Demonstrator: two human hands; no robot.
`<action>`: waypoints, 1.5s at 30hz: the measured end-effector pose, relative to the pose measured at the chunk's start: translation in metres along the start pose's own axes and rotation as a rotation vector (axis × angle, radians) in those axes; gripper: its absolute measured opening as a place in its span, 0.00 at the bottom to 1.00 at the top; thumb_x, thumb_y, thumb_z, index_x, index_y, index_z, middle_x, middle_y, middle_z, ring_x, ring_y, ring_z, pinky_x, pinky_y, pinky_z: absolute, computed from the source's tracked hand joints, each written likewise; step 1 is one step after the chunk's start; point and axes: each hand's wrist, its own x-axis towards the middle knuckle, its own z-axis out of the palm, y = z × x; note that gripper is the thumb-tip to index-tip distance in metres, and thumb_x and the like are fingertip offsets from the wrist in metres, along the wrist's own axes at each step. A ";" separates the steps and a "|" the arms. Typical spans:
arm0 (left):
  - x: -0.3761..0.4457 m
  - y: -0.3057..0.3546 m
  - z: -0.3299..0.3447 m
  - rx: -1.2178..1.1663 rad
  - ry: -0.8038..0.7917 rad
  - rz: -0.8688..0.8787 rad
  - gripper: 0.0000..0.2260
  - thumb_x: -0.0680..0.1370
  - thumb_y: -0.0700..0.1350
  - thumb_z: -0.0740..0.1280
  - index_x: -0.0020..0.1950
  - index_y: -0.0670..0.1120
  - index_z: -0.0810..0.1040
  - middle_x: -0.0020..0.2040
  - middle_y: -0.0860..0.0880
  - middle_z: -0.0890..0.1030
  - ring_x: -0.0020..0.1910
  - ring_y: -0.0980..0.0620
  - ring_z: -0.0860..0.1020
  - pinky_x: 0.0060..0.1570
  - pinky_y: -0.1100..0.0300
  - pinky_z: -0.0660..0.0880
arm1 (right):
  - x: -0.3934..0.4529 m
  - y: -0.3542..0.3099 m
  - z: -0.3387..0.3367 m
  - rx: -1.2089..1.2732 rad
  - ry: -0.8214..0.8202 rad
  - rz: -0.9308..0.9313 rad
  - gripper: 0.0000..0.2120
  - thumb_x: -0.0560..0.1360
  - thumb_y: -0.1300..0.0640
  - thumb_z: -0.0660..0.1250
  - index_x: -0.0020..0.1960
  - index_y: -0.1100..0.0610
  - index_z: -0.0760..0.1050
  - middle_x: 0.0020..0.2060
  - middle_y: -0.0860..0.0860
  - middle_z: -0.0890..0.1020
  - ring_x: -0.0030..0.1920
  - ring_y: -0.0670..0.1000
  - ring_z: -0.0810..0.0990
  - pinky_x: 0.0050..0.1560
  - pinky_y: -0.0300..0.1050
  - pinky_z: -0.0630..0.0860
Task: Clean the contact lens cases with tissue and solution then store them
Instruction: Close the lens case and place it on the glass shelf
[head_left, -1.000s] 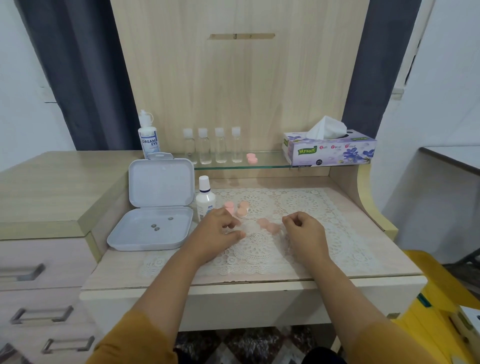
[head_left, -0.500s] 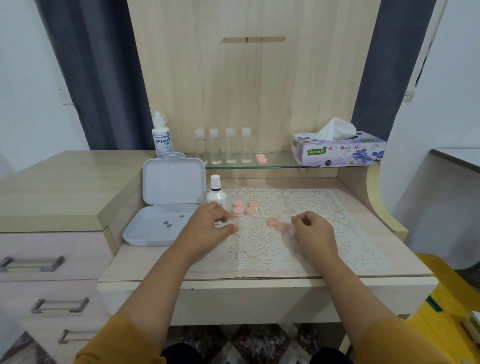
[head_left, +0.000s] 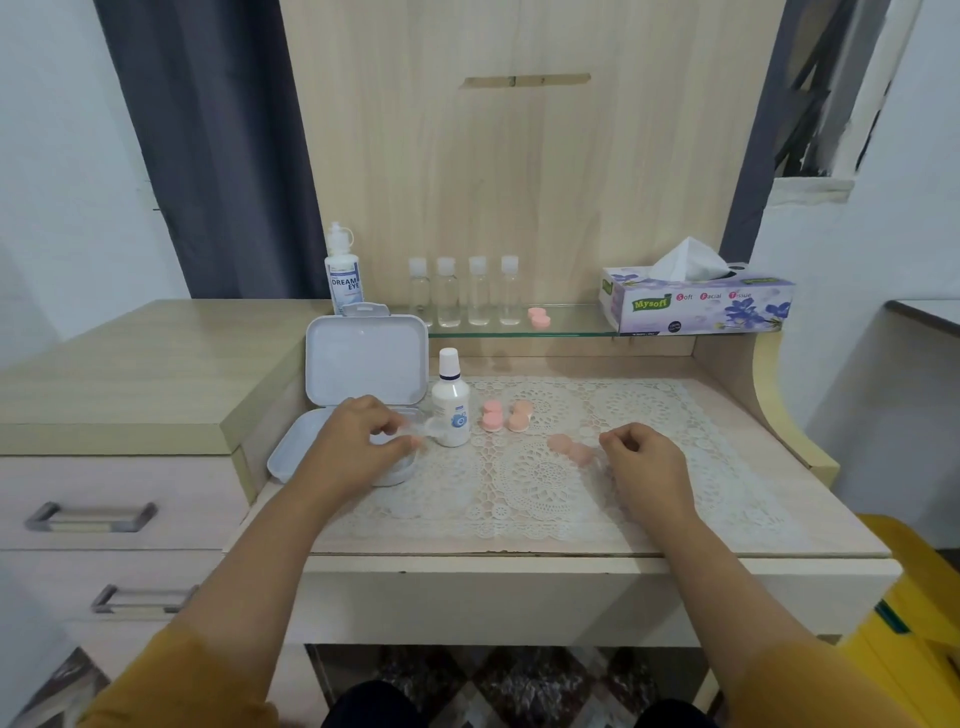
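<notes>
Head view, left hand: the left hand (head_left: 358, 441) is curled over the open white plastic storage box (head_left: 363, 364) at centre left; whether anything is pinched cannot be told.
Right hand: the right hand (head_left: 641, 462) is loosely curled, its grip unclear, beside a blurred pink contact lens case (head_left: 569, 449).
Advice: the case should be steadied before wiping.
Containers: small dark bits were seen in the box tray; tissue stands up from the purple floral tissue box (head_left: 696, 304) at upper right.

Blurred: pale pink contact lens case (head_left: 570, 448) beside curled right hand (head_left: 644, 465). Hidden under left hand (head_left: 358, 441): near tray of open white hinged storage box (head_left: 363, 364); grasp unreadable.
</notes>
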 end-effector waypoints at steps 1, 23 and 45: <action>0.000 -0.004 -0.003 0.007 0.015 -0.006 0.04 0.72 0.45 0.74 0.40 0.48 0.80 0.42 0.52 0.77 0.47 0.55 0.73 0.44 0.67 0.66 | 0.000 0.000 0.000 -0.001 0.001 0.000 0.08 0.78 0.54 0.63 0.43 0.54 0.79 0.40 0.45 0.81 0.42 0.46 0.78 0.39 0.40 0.72; -0.001 -0.035 -0.010 0.533 0.126 0.185 0.12 0.68 0.36 0.76 0.50 0.38 0.82 0.43 0.42 0.82 0.45 0.40 0.76 0.46 0.49 0.75 | 0.003 0.004 0.001 -0.022 -0.008 0.005 0.08 0.78 0.52 0.63 0.46 0.53 0.79 0.41 0.45 0.81 0.42 0.45 0.78 0.40 0.40 0.71; 0.003 -0.039 -0.009 0.653 0.233 0.483 0.12 0.62 0.30 0.76 0.41 0.40 0.79 0.36 0.46 0.78 0.35 0.43 0.72 0.33 0.49 0.72 | 0.001 0.001 0.001 -0.014 -0.015 0.000 0.08 0.78 0.53 0.63 0.44 0.54 0.79 0.41 0.46 0.81 0.43 0.48 0.79 0.44 0.45 0.74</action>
